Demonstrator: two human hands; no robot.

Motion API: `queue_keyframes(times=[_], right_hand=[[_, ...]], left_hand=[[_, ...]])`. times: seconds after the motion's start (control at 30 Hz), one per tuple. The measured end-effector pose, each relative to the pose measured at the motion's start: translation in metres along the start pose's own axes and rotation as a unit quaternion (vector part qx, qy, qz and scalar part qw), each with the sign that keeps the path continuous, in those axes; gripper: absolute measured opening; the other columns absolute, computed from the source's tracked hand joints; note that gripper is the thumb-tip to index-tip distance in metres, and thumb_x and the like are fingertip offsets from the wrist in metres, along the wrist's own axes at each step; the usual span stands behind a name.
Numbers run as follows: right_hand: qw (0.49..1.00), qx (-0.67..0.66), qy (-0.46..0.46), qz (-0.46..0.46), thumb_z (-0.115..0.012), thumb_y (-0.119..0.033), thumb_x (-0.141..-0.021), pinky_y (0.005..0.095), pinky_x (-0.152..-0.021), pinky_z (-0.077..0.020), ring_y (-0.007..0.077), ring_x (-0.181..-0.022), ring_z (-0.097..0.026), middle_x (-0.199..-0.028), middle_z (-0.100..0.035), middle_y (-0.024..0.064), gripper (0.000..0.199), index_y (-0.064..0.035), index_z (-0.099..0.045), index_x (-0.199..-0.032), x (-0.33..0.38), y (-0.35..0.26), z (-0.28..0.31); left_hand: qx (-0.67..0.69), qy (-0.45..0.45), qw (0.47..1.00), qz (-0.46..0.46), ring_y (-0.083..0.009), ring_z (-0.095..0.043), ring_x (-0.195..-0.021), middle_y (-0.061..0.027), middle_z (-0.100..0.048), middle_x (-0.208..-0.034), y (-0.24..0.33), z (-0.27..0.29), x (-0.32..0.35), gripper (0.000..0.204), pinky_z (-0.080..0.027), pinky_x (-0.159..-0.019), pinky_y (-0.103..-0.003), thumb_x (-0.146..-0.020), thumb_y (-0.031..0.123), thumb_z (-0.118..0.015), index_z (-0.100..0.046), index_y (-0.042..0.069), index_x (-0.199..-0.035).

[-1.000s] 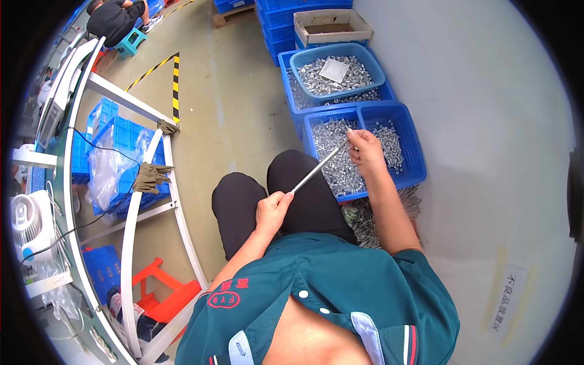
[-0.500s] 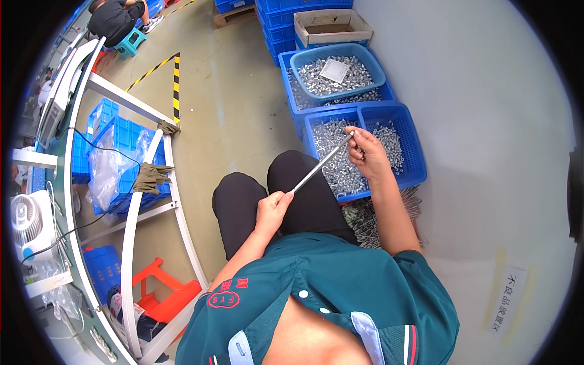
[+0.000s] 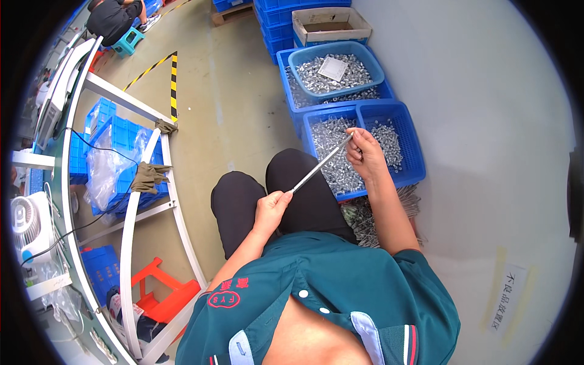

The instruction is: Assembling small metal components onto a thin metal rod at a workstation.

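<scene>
A thin silvery metal rod (image 3: pixel 320 164) slants across my lap, rising toward the far right. Its near end is pinched in my left hand (image 3: pixel 272 208), which is closed above my thighs. At the far end, the fingertips of my right hand (image 3: pixel 367 152) close on the rod's tip; whether a small part sits there is too fine to make out. Just beneath the right hand stands a blue divided bin (image 3: pixel 415 143) with many small metal fittings (image 3: pixel 340 173) in both compartments. A pile of metal rods (image 3: pixel 364 222) lies beside my right thigh, partly hidden by the right forearm.
Beyond the divided bin, a light-blue tub (image 3: pixel 380 76) of metal fittings rests on another bin, with a cardboard box (image 3: pixel 362 33) behind. A grey wall (image 3: pixel 486 152) bounds the right. At left stand a white-framed bench (image 3: pixel 129 255), a red stool (image 3: pixel 159 292) and blue crates (image 3: pixel 121 152).
Both hands keep their hold on the rod. My right hand has shifted very slightly at the rod's far end; the whole view has moved a little.
</scene>
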State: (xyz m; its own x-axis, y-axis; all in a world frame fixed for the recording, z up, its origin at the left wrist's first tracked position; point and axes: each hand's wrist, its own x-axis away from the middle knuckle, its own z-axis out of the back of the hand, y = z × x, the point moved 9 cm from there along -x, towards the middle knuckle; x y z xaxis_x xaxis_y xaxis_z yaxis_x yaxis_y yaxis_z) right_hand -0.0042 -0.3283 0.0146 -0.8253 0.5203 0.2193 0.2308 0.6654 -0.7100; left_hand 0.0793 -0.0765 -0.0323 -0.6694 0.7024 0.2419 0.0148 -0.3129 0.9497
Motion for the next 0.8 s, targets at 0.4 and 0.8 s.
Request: queue_keyframes(times=[0.4,0.8], right_hand=[[0.979,0.093,0.166,0.069,-0.064,-0.015,-0.085,0.0179,-0.037,-0.0262,0.0041,-0.044,-0.038,-0.063,-0.049,-0.0017,0.013,-0.0045,-0.056,-0.086,0.005,-0.006,0.004],[0.994,0.085,0.056,0.034,-0.060,-0.016,-0.088,0.0183,-0.038,-0.0269,0.0054,-0.045,-0.037,-0.065,-0.048,-0.0015,0.012,-0.0048,-0.059,-0.091,-0.005,-0.006,0.003]], left_hand=[[-0.055,0.042,0.997,-0.025,-0.0033,-0.036,-0.055,0.0032,-0.044,-0.056,0.006,0.002,0.002,0.036,-0.031,-0.048,-0.023,-0.089,0.023,-0.060,-0.050,0.001,-0.062],[0.128,-0.078,0.986,0.072,-0.0028,-0.032,-0.050,0.0064,-0.039,-0.054,-0.009,-0.012,-0.003,0.039,-0.025,-0.045,-0.021,-0.091,0.033,-0.056,-0.052,0.007,-0.062]])
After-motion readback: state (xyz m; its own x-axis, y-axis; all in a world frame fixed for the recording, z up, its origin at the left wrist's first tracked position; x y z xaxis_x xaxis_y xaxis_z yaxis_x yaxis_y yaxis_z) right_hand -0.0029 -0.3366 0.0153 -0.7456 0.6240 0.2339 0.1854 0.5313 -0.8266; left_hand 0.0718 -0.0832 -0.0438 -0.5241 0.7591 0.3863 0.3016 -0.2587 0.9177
